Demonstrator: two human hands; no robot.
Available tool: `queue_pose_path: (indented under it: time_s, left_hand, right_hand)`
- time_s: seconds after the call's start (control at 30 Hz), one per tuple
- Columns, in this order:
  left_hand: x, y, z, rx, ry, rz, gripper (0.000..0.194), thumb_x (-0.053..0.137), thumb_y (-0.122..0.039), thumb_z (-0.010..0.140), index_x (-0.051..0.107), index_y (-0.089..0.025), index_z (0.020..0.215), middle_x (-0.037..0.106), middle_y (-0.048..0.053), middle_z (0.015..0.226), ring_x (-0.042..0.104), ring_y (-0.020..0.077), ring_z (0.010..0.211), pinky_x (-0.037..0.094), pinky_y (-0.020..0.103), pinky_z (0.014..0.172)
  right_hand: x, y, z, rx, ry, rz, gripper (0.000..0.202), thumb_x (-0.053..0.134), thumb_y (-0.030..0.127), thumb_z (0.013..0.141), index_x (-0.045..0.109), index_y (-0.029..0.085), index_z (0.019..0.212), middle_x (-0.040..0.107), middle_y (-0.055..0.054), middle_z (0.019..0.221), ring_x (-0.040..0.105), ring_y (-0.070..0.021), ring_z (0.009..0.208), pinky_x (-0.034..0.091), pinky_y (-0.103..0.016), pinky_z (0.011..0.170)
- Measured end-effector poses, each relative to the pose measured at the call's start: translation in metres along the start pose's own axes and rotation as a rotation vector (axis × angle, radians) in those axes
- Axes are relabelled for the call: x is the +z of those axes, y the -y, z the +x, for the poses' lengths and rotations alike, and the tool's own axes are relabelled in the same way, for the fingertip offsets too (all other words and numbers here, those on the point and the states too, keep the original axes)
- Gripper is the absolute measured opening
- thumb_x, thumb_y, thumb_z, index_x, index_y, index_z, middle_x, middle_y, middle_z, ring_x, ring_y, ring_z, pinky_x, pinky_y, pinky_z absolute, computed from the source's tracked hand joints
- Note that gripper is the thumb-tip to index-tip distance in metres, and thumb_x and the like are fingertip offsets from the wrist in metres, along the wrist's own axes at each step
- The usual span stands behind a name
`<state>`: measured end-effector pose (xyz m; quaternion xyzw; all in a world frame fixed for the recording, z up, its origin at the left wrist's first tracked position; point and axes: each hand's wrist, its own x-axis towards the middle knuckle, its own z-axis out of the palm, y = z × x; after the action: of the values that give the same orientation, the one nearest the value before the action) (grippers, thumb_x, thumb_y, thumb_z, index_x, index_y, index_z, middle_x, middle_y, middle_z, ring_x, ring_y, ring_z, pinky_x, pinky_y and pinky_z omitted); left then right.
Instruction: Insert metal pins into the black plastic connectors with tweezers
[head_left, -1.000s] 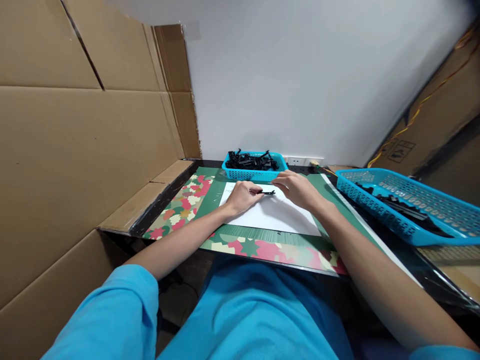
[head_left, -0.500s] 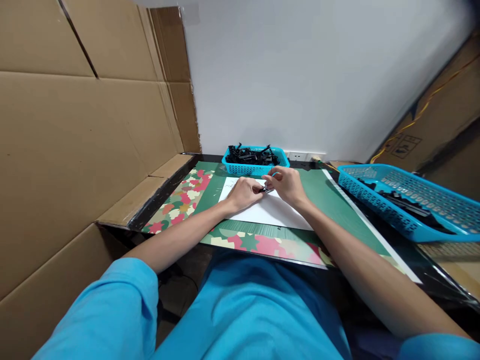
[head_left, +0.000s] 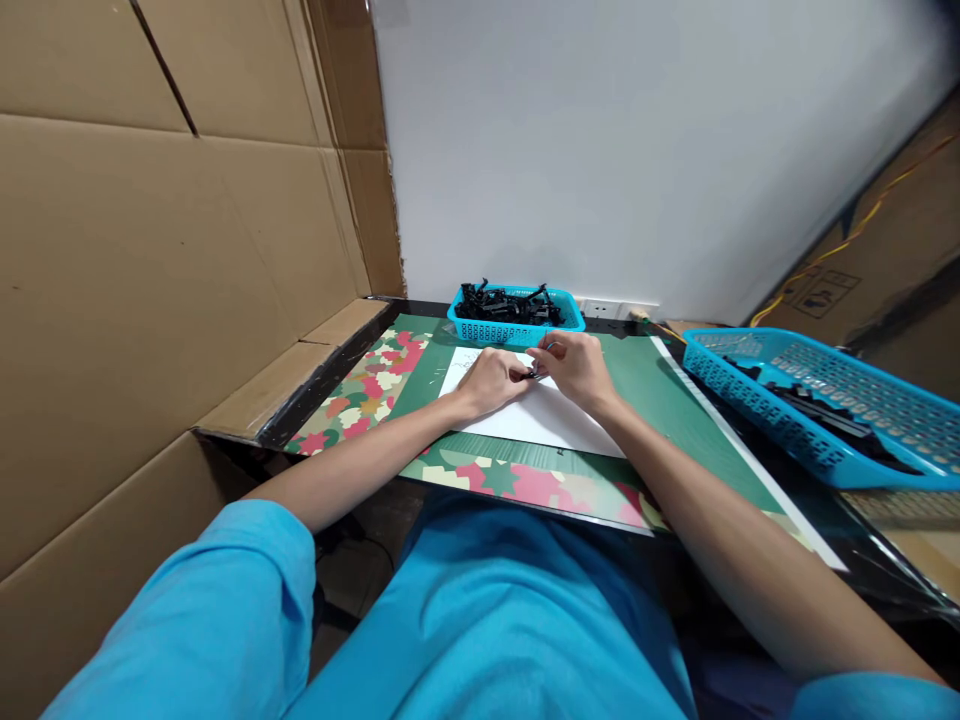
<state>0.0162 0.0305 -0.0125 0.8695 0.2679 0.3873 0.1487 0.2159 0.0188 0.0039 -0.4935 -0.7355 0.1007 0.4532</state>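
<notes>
My left hand (head_left: 491,383) rests over a white sheet of paper (head_left: 540,422), its fingers closed on a small black part (head_left: 533,375). Only a little of that part shows past the fingertips. Just to the right, my right hand (head_left: 577,368) is closed in a pinch right at the part's end. What its fingertips hold, if anything, is too small to make out. Thin dark marks or tiny pieces (head_left: 466,360) lie at the paper's far left corner; I cannot tell which.
Behind the paper, a blue basket (head_left: 499,332) is heaped with black parts. A larger blue basket (head_left: 795,440) at the right holds long black pieces. A green mat (head_left: 660,390) with a patterned border covers the table. Cardboard (head_left: 187,260) walls the left side.
The camera view has shifted slightly. Both hands stay together over the paper, and less of the black part shows between them now.
</notes>
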Motion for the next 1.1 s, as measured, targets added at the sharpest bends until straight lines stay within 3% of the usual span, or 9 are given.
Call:
queue_pose_path:
  time_s: [0.23,0.47,0.83,1.0,1.1]
  left_hand:
    - [-0.002,-0.005,0.000,0.007,0.049,0.026,0.023,0.065,-0.016,0.091,0.076,-0.017,0.071,0.076,0.005,0.076,0.062,0.0155,0.068,0.038,0.030,0.064]
    - [-0.002,-0.005,-0.001,0.025,0.035,-0.007,0.028,0.064,-0.015,0.090,0.067,-0.017,0.062,0.066,0.001,0.064,0.053,0.0134,0.060,0.031,0.032,0.061]
    - [0.000,-0.004,0.000,-0.003,0.003,-0.014,0.028,0.065,-0.017,0.087,0.063,-0.018,0.059,0.061,0.000,0.062,0.051,0.0131,0.060,0.034,0.031,0.061]
    - [0.001,-0.001,0.000,0.002,0.000,0.016,0.025,0.067,-0.017,0.088,0.069,-0.018,0.063,0.065,0.001,0.064,0.055,0.0144,0.060,0.042,0.031,0.063]
    - [0.002,0.001,0.001,-0.043,-0.025,-0.038,0.012,0.073,-0.022,0.089,0.077,-0.018,0.078,0.076,0.005,0.081,0.067,0.0179,0.072,0.054,0.033,0.072]
  right_hand:
    - [-0.001,-0.002,0.002,-0.043,0.015,-0.089,0.033,0.069,0.042,0.098,0.073,0.018,0.075,0.074,-0.008,0.066,0.068,-0.0216,0.059,0.051,-0.037,0.066]
    - [-0.002,-0.001,0.002,-0.049,0.016,-0.120,0.035,0.072,0.044,0.095,0.073,0.018,0.072,0.073,-0.008,0.066,0.063,-0.0210,0.060,0.045,-0.035,0.062]
    - [0.000,0.002,-0.002,-0.100,-0.006,-0.158,0.034,0.068,0.038,0.095,0.069,0.019,0.067,0.068,-0.004,0.062,0.052,-0.0164,0.058,0.040,-0.033,0.062]
    - [-0.001,0.002,-0.002,-0.051,0.010,-0.100,0.033,0.070,0.044,0.095,0.071,0.019,0.072,0.075,-0.006,0.071,0.064,-0.0197,0.064,0.046,-0.032,0.065]
    - [-0.013,-0.001,0.002,-0.014,-0.034,-0.007,0.033,0.065,0.047,0.100,0.072,0.020,0.083,0.079,-0.009,0.078,0.072,-0.0222,0.070,0.051,-0.033,0.070]
